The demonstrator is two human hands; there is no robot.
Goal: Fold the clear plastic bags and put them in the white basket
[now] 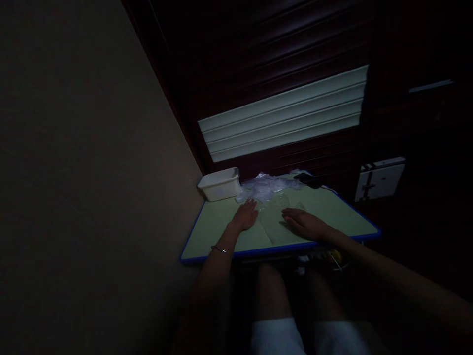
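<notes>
A clear plastic bag (272,221) lies flat on the pale table between my hands. My left hand (245,216) rests palm down at the bag's left edge, fingers stretched out toward the back. On the other side my right hand (302,223) is held over the bag's right part, its fingers extended and pointing left. Nothing shows in either hand. Behind the bag is a loose heap of clear plastic bags (266,186). The dim light hides fine detail.
The table (218,231) has a blue edge. A white plastic bin (220,185) stands at its back left corner by the wall. A dark flat object (308,180) lies at the back right. Behind rises a dark slatted door (288,118). My knees are under the front edge.
</notes>
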